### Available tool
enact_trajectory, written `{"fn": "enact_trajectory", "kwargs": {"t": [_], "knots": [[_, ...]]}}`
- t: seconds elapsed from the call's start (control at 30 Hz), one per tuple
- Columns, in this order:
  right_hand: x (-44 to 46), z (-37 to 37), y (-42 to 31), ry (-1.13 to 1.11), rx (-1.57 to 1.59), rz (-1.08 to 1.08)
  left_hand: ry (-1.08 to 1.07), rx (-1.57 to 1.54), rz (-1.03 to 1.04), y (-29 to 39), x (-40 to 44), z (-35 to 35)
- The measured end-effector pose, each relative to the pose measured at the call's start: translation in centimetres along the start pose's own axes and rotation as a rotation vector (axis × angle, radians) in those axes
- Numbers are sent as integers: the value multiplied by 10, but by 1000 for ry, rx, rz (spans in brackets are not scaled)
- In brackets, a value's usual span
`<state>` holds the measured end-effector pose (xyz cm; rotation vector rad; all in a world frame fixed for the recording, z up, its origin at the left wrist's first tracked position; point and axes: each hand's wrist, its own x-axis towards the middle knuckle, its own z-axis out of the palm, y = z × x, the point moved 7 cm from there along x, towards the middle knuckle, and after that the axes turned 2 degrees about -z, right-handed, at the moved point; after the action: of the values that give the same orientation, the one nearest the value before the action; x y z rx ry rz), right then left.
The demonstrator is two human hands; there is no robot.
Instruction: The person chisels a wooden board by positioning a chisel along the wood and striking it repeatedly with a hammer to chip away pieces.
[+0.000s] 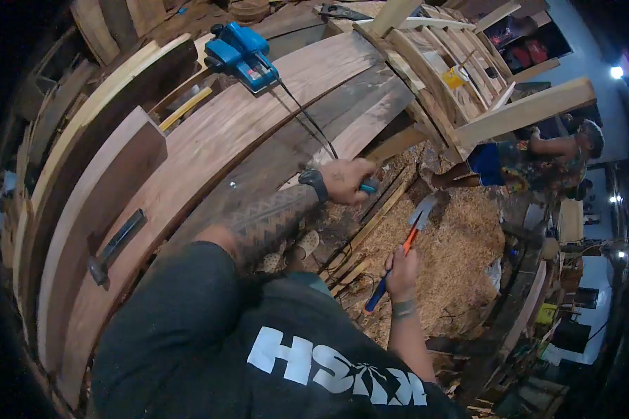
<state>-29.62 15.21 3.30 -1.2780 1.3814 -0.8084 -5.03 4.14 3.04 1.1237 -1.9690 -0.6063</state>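
Note:
My left hand point(346, 180), with a dark watch at its wrist, is closed around a small teal object point(369, 187), mostly hidden by the fingers. A black cable runs from the blue electric planer point(237, 56) down towards this hand. My right hand point(402, 274) grips a tool with a blue and orange handle point(379, 293) and a flat grey blade point(423, 211); its exact kind is unclear. The planer rests on a long curved wooden plank point(258, 115). A hammer point(117, 246) lies on the same plank, to the left.
Curved boards point(94, 171) stand on edge at the left. Wood shavings point(461, 258) cover the floor at the right. A slatted wooden frame point(440, 70) stands at the upper right, with a yellow container point(456, 77) on it. Another person point(538, 164) is beyond the shavings.

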Motion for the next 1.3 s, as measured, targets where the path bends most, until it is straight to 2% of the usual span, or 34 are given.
{"fn": "enact_trajectory", "kwargs": {"t": [0.03, 0.07, 0.17, 0.2, 0.3, 0.33, 0.43, 0.53, 0.63, 0.73, 0.93, 1.13, 1.23, 1.3], "knots": [[-4, 0, 1, -34, -97, 13, -58, -94, 86, 12, 0, 1], [-8, -2, 7, -44, -100, 38, -206, -105, 116, 19, -2, 9], [-19, -1, 27, -71, -86, 98, -371, 43, 26, 1, 2, 33], [-20, -1, 28, -83, -70, 101, -333, 84, 86, 6, 4, 24], [-24, 3, 31, -110, -4, 140, -355, 226, -62, -5, 14, 5], [-26, 5, 32, -118, 21, 158, -258, 174, -110, -9, 13, -2], [-26, 3, 42, -106, 37, 181, 57, 38, -46, -16, 8, -6], [-31, 8, 27, -104, 46, 197, -99, 58, -120, -10, 9, -7], [-34, 11, 16, -127, 48, 185, -148, 95, -92, -17, 15, -5], [-30, 8, 15, -117, -81, 165, 5, 123, -90, -29, 18, -14], [-26, 13, 2, -121, -143, 117, -17, 75, -97, -42, 24, -15], [-15, 19, -17, -64, -214, 85, 115, 74, -85, -46, 25, -22], [-7, 14, -71, -15, -52, -15, 272, -13, -156, -47, 23, -39], [-1, 7, -112, 56, 145, -213, 301, 3, -208, -48, 20, -48]]}}
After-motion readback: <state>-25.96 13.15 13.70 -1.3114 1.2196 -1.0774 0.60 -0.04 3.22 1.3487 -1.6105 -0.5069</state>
